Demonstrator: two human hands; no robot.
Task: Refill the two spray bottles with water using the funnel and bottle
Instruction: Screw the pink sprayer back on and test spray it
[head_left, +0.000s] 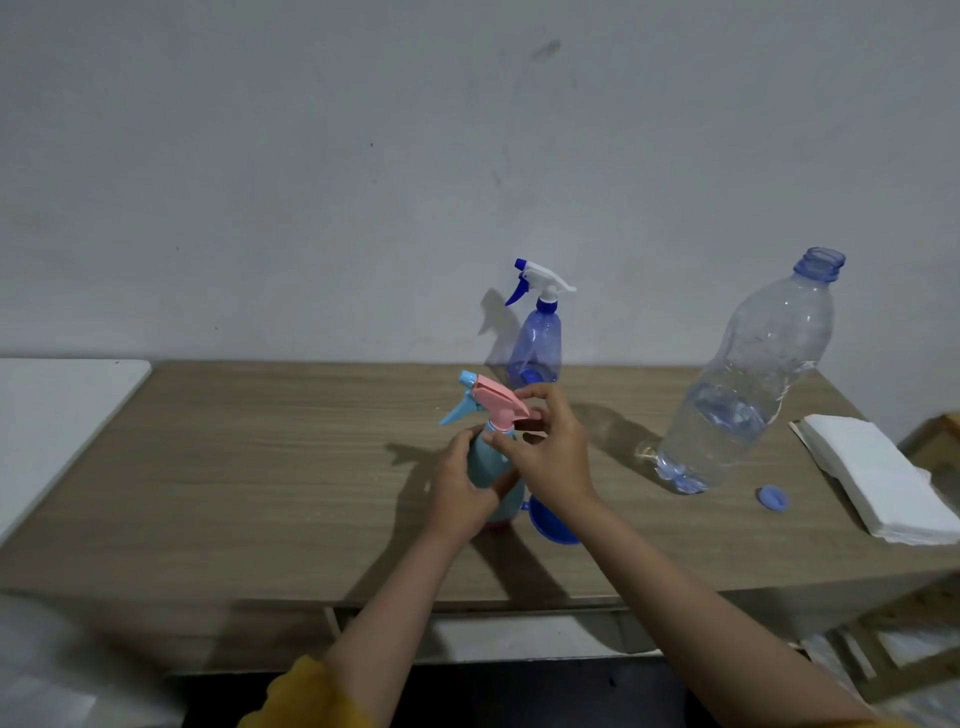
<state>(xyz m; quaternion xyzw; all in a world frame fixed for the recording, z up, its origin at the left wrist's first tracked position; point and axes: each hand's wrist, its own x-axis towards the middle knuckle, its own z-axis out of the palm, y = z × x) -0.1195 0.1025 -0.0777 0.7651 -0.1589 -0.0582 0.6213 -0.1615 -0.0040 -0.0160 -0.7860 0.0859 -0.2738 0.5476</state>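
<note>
**Both hands on the light-blue spray bottle at the middle of the bench**

Head view. A wood-grain bench (260, 467) runs across the middle of the frame against a pale wall. At centre frame the light-blue spray bottle (491, 467) stands upright on the bench, its pink trigger head (498, 402) seated on the neck with the nozzle pointing toward the left of the frame. The left hand (465, 491) is wrapped around the body of this bottle, fingers curled on its right side. The right hand (550, 457) is closed on the pink trigger head and collar, thumb and fingertips pinching it from the right. Just below the right wrist a blue funnel (553, 525) lies on the bench, touching or nearly touching the bottle's base; which cannot be told.

Behind the hands, near the wall, the dark-blue spray bottle (537, 343) stands upright with its white-and-blue trigger head fitted. At right of frame a large clear water bottle (748, 384) stands uncapped, water filling roughly its lower part. Its blue cap (772, 499) lies on the bench just beside its base, toward the lower right. A stack of white paper napkins (878, 478) lies at the right edge. A white surface (62, 415) adjoins the bench at the left edge.
</note>
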